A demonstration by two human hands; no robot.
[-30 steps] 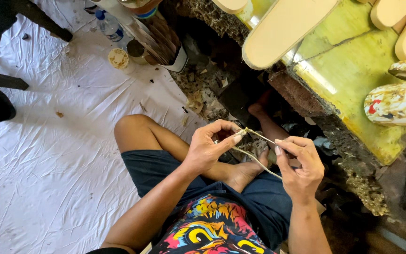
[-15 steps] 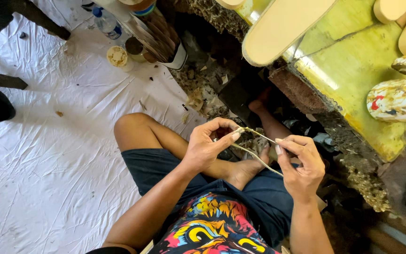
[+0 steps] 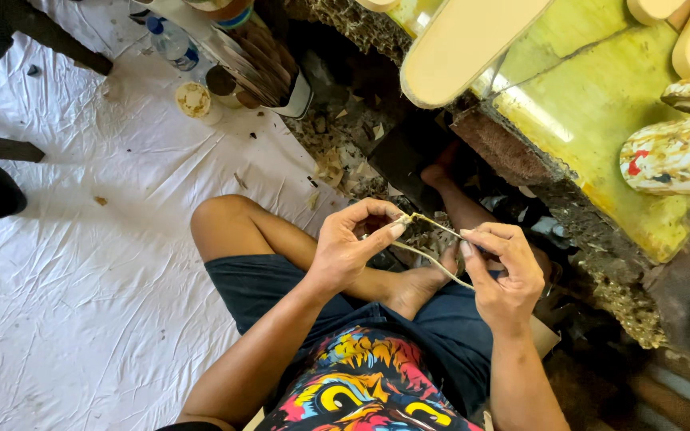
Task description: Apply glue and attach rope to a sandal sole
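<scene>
Head view, looking down on crossed bare legs, dark shorts (image 3: 257,291) and a bright printed shirt (image 3: 361,391). Pinches a thin pale cord (image 3: 433,262) between both hands, held in the air above the lap, just over a bare foot (image 3: 417,287). Left hand (image 3: 353,243): thumb and forefinger closed narrow on one end of the cord, the other fingers curled loosely under. Right hand (image 3: 505,271): thumb and forefinger likewise nipped tight on the cord, palm turned inward. Two strands between the hands, one short and high, one longer, slanting down toward the right hand.

Against the pictures of a second and half a second ago: almost no change. Same pinch on both sides, same gap between the hands, same slant of the cord; only a slight drift of the camera. Judged from that: slow, fine fingerwork at the cord ends, no large move under way.

Around: a creased white sheet (image 3: 81,279) at left, with a plastic water bottle (image 3: 173,44) and a small round tub (image 3: 195,100) near its top edge; a yellow-green board (image 3: 600,104) at upper right, bearing a pale oval wooden blank (image 3: 465,44) and a white piece splashed with red and yellow (image 3: 672,156).

Hard to make out: whether the two strands are one looped cord or two pieces; what exactly sits at the frayed end under the left fingertips. Cut off: the painted piece at the right edge, the blank at the top. Dark ground under the board too shadowed to read.
</scene>
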